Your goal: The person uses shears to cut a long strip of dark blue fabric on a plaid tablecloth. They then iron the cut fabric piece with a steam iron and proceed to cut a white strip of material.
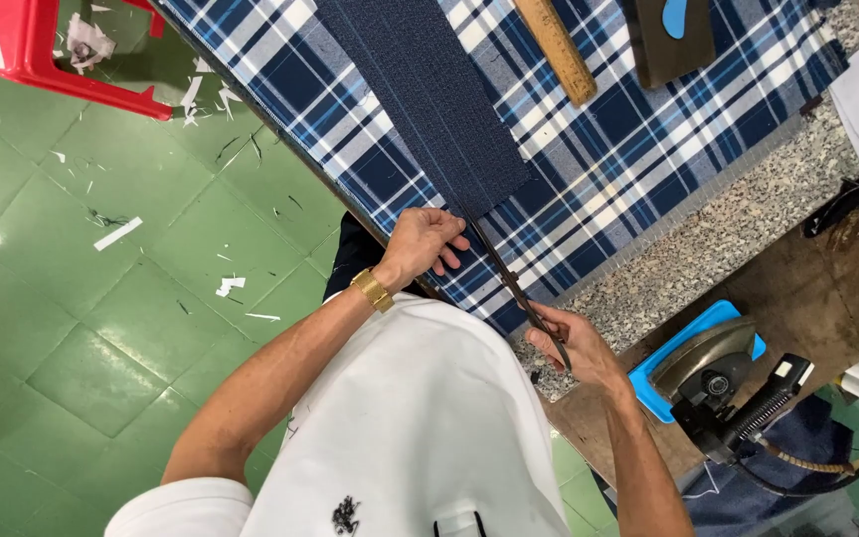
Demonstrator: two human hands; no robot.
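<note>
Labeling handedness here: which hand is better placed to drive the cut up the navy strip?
Right. The right hand already holds the scissors, blades pointing at the near end of the navy fabric strip. The left hand rests on that end, probably pinning it, with no tool.

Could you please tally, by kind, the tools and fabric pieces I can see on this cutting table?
Scissors, in the right hand: 1
Wooden ruler: 1
Clothes iron: 1
Dark blue fabric strip, under the left hand: 1
Plaid cloth: 1
Total: 5
</note>
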